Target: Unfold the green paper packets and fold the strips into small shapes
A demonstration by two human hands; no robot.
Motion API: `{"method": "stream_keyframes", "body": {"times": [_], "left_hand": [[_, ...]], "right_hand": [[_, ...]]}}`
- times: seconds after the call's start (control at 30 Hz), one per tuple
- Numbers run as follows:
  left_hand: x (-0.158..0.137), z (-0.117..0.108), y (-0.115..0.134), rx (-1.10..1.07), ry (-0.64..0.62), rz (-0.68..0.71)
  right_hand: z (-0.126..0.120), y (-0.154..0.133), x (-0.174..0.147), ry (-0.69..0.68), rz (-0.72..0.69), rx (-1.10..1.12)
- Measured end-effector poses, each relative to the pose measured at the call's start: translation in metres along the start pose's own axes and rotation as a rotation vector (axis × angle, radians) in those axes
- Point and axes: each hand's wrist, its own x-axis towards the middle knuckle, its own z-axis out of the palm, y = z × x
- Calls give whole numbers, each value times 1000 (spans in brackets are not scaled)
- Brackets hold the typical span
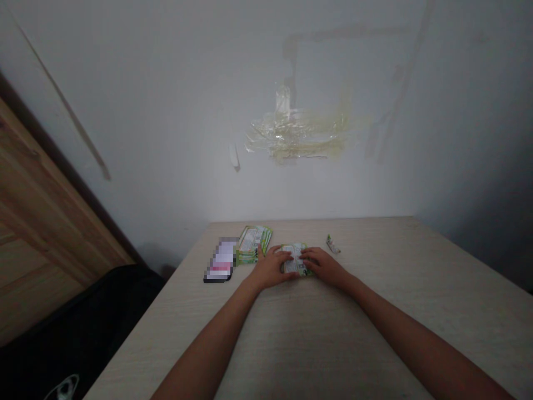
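Note:
A small green-and-white printed packet (295, 256) lies on the table between my two hands. My left hand (270, 269) is at its left side, thumb along the near edge and a finger over the top, the other fingers spread toward the stack. From the right, my right hand (327, 266) has its fingertips on the same packet, holding its right side. Just left of my left hand is a stack of similar green-and-white packets (252, 241). Beside that stack rests a phone (222, 261) with a blurred screen.
A small crumpled wrapper piece (332, 244) lies right of the packet. The pale wooden table (400, 311) meets a grey wall (166, 111) with peeling clear tape (303, 133). At the left are a wooden panel (33, 222) and something black (95, 322).

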Motion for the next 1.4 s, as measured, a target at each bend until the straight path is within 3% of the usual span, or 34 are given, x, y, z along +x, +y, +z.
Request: {"method": "stream_keyframes", "body": {"times": [0.33, 0.5, 0.73, 0.97, 1.23, 1.4], "left_hand": [[0, -3, 3, -15, -2, -23], [0, -1, 2, -21, 39, -25], [1, 0, 5, -37, 55, -54], [2, 2, 4, -104, 152, -127], [4, 6, -2, -69, 210, -197], [7, 13, -6, -110, 242, -224]], "right_hand": [[-1, 10, 2, 38, 102, 144], [-4, 19, 2, -3, 73, 234], [2, 19, 0, 61, 58, 141], [1, 15, 1, 74, 67, 89], [2, 10, 2, 115, 216, 113], [5, 10, 2, 130, 210, 67]]}}
